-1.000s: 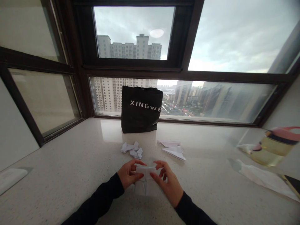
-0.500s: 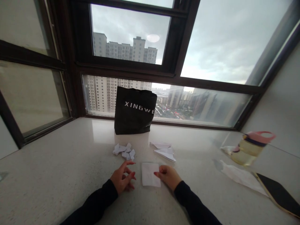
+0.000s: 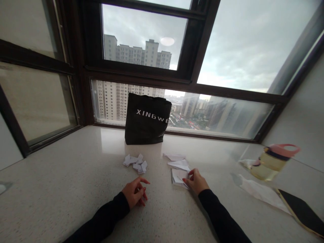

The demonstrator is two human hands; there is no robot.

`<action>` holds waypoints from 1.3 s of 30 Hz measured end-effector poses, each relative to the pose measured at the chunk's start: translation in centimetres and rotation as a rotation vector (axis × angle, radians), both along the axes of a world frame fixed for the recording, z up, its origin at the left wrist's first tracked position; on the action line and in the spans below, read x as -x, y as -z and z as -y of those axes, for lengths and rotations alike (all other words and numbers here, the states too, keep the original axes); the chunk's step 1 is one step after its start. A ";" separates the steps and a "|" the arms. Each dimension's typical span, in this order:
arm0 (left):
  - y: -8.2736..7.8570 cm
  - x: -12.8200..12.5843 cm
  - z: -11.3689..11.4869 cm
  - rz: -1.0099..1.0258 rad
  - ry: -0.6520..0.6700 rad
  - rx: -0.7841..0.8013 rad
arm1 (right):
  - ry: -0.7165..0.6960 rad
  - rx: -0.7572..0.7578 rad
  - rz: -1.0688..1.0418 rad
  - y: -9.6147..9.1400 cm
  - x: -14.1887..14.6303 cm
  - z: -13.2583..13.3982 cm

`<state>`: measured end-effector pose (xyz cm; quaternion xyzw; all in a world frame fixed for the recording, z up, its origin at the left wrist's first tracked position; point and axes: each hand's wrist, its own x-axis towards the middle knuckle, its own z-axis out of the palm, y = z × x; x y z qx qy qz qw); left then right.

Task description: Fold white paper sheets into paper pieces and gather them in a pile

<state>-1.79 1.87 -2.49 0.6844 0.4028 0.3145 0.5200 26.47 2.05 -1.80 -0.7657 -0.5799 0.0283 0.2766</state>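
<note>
Your right hand [image 3: 197,183] has the folded paper [image 3: 178,177] pinched at its right edge, thumb on top, just on the near side of two paper planes [image 3: 178,164]. It looks roughly square, neither side clearly longer; its left edge runs away from you, toward the window [image 3: 222,114]. The near plane's tip points left. Your left hand [image 3: 134,194] has its fingers loosely curled, parted, holding nothing. Counter [image 3: 162,216] stretches between that hand and the paper; folded pieces [image 3: 140,167] sit beyond your left fingers, the bag [image 3: 148,125] farther back.
</note>
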 end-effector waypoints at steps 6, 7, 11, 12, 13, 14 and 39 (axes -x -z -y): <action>-0.7 0.3 0.1 -0.083 -0.058 -0.088 | 0.041 -0.119 0.135 -1.0 0.3 0.6; -1.0 0.5 -0.4 -0.143 -0.098 -0.144 | 0.020 -0.185 0.155 -1.4 0.7 0.8; -2.9 2.1 -3.7 -0.558 -0.379 -0.381 | -0.197 -0.425 0.047 -2.3 3.7 1.8; -3.4 2.5 -4.7 -0.620 -0.439 -0.392 | -0.259 -0.433 0.027 -2.3 4.8 2.1; -3.7 2.8 -5.8 -0.661 -0.487 -0.391 | -0.314 -0.418 0.024 -2.1 5.7 2.4; -4.0 3.1 -6.7 -0.700 -0.541 -0.376 | -0.356 -0.394 0.023 -1.9 6.7 2.6; -3.3 -0.4 -4.5 -0.614 -0.293 -0.215 | -0.468 -0.119 -0.828 -0.4 9.9 2.6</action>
